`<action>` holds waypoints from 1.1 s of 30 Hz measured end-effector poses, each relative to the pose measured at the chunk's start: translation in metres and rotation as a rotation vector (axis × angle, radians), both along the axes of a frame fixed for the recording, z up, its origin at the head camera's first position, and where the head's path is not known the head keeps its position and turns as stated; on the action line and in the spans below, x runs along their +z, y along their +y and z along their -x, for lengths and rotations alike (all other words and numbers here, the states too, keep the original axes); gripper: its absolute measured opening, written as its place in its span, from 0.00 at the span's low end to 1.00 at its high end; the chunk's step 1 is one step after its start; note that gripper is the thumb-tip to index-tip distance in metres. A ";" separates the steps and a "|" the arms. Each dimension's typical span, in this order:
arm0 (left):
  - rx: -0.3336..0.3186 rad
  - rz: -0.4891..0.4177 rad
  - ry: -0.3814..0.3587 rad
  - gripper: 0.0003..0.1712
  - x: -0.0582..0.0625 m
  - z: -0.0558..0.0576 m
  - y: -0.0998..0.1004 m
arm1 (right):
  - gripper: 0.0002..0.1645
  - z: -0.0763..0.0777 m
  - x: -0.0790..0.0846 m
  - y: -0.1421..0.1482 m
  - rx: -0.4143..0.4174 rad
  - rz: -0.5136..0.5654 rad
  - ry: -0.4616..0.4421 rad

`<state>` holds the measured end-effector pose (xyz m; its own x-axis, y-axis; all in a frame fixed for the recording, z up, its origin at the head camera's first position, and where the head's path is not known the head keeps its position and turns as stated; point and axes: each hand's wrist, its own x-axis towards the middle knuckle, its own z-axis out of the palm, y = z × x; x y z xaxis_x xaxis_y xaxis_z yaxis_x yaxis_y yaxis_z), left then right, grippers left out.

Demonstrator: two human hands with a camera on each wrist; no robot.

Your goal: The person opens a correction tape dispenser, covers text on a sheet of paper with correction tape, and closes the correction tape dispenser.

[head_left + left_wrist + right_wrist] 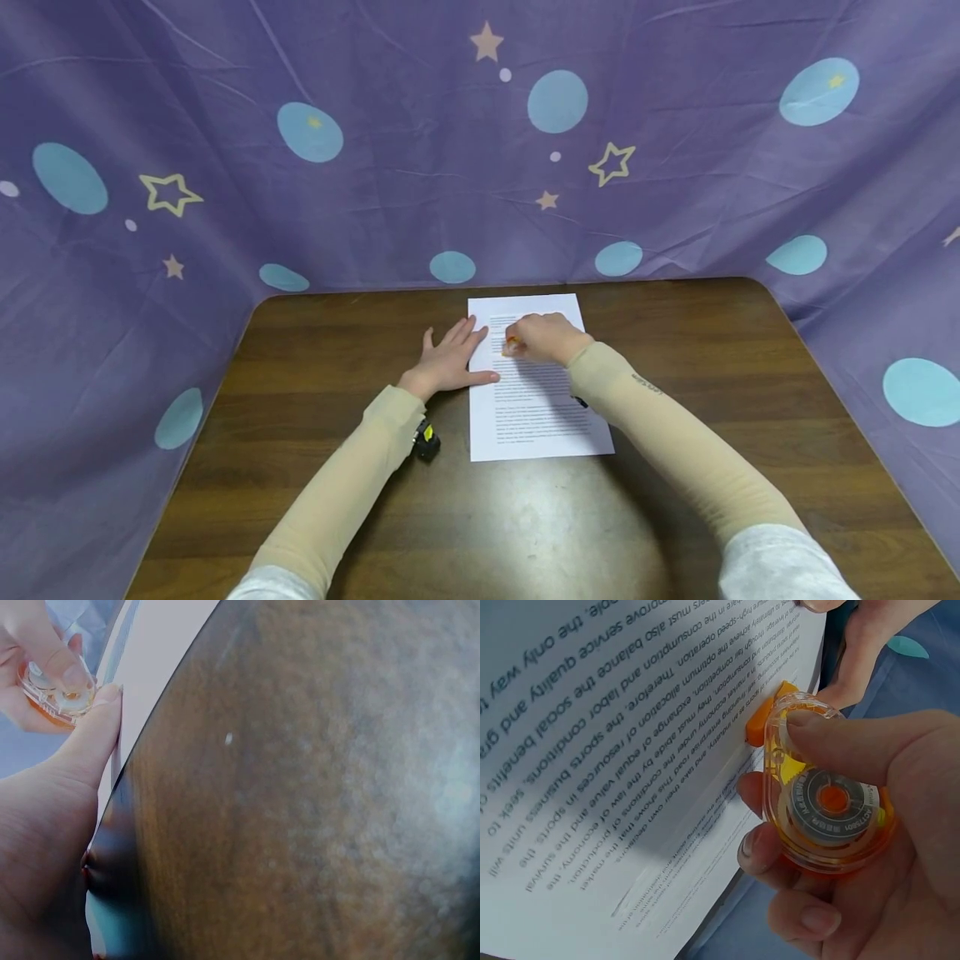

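A printed sheet of paper [483, 425] lies on the table. My left hand [447, 360] rests spread across the sheet's left edge, its fingers straight and the thumb reaching onto the page. Over the upper part of the text, my right hand [553, 337] grips a correction tape dispenser [829, 802], clear-cased with orange and yellow parts and a grey reel. In the right wrist view the thumb presses on its case and the other fingers curl beneath. The dispenser's orange tip end is at the page, near the left fingers; exact contact cannot be told.
The brown wooden table [322, 358] extends on both sides of the sheet. A purple curtain [420, 200] with stars and blue ovals hangs behind and beside it. A small black device [427, 442] is at the left wrist.
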<state>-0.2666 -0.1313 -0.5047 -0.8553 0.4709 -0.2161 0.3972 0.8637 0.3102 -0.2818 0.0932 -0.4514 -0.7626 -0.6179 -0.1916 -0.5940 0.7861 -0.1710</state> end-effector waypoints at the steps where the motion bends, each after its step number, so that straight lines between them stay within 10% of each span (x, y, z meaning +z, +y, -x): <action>1: 0.000 -0.001 0.001 0.58 0.000 0.000 0.000 | 0.12 0.000 0.000 0.001 -0.001 -0.003 0.001; 33: -0.005 0.006 0.004 0.58 -0.001 0.001 -0.001 | 0.09 0.000 -0.001 -0.017 -0.003 0.009 -0.001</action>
<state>-0.2677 -0.1319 -0.5062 -0.8538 0.4737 -0.2159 0.4024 0.8636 0.3037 -0.2822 0.0762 -0.4528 -0.7643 -0.6173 -0.1865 -0.5914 0.7863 -0.1788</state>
